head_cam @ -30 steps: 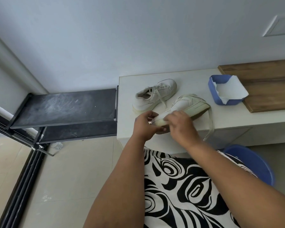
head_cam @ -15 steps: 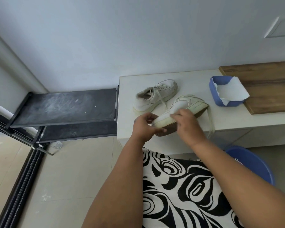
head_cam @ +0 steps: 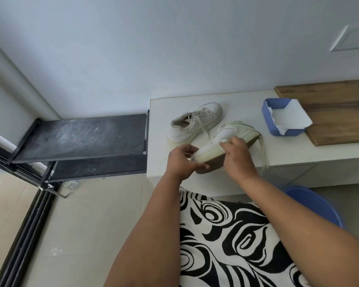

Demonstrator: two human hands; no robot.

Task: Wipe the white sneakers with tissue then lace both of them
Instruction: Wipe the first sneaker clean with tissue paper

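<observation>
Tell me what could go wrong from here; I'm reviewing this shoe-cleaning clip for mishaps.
1. The tilted sneaker sits near the counter's front edge, gripped at one end by the left hand; a hard wipe from the right hand could push it off.
2. Its loose lace dangles over the edge and might snag.
3. The small tissue under the right-hand fingers may tear or bunch on the rough sole edge.

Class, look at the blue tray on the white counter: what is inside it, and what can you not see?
Inside the blue tray lies a white tissue, one corner draped over the rim toward the wooden board. The tissue covers the tray's floor, so anything beneath it cannot be seen.
</observation>
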